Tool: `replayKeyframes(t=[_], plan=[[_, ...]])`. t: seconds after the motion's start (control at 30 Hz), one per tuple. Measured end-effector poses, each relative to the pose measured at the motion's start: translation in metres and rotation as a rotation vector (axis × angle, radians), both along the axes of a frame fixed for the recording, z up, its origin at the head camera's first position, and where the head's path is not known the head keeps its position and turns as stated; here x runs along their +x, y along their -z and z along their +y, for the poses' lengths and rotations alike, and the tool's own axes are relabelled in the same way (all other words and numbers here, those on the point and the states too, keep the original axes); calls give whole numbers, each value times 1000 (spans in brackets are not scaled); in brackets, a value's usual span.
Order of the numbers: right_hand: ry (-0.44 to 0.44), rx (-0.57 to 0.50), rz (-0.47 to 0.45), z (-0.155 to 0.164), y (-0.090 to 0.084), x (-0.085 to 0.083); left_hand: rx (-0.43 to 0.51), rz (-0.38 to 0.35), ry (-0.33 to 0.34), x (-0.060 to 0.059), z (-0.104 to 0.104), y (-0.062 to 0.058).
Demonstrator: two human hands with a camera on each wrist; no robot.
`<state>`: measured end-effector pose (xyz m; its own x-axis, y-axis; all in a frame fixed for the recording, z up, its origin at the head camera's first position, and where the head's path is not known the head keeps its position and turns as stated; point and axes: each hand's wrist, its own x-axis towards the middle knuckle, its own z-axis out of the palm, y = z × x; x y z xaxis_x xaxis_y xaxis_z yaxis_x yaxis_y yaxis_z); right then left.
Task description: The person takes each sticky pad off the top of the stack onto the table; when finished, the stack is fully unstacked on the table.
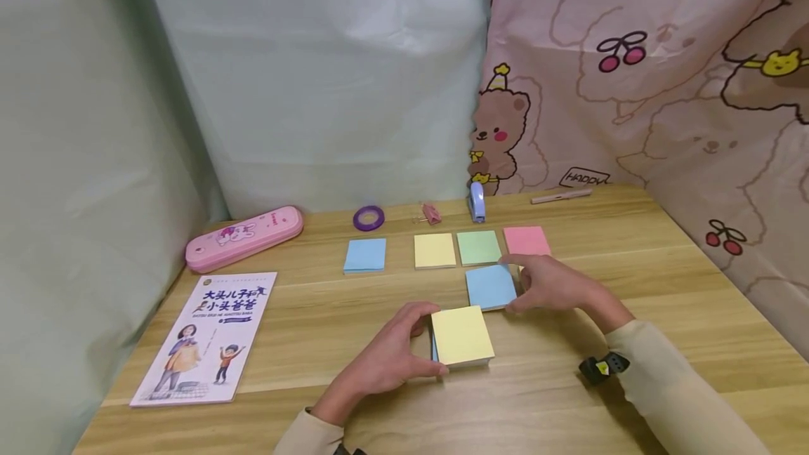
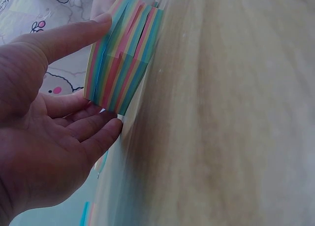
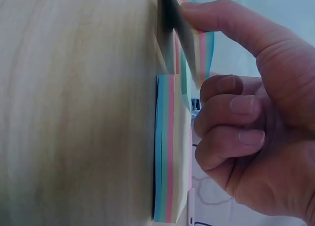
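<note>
My left hand [image 1: 387, 353] grips a thick stack of sticky notes [image 1: 463, 335] with a yellow top, thumb at the near side and fingers at the far side. In the left wrist view the stack's edges [image 2: 120, 58] show many coloured stripes. My right hand [image 1: 556, 286] pinches a thinner sticky-note pad [image 1: 491, 286] with a blue top between thumb and fingers, just behind the stack. The right wrist view shows this pad [image 3: 201, 48] tilted up off the table. Behind it lie a green pad [image 1: 479, 248], a yellow pad [image 1: 435, 251] and a pink pad [image 1: 527, 239].
Another blue pad [image 1: 365, 255] lies to the left. Along the back are a pink pencil case [image 1: 246, 237], purple tape roll [image 1: 369, 218], pink clip [image 1: 431, 213], stapler [image 1: 477, 202] and pen [image 1: 561, 196]. A booklet [image 1: 205, 339] lies on the left of the wooden table [image 1: 303, 343].
</note>
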<state>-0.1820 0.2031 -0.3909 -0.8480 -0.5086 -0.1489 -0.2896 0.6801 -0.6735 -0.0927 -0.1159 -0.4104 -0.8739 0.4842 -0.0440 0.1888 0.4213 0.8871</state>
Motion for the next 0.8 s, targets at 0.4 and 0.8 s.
replayKeyframes(t=[0.4,0.8], plan=[[16,120,28,-6,-2,-3,1,-1,-3,-1,1,1],[31,156,14,-9,-3,-3,2,9,-1,1,0,2]])
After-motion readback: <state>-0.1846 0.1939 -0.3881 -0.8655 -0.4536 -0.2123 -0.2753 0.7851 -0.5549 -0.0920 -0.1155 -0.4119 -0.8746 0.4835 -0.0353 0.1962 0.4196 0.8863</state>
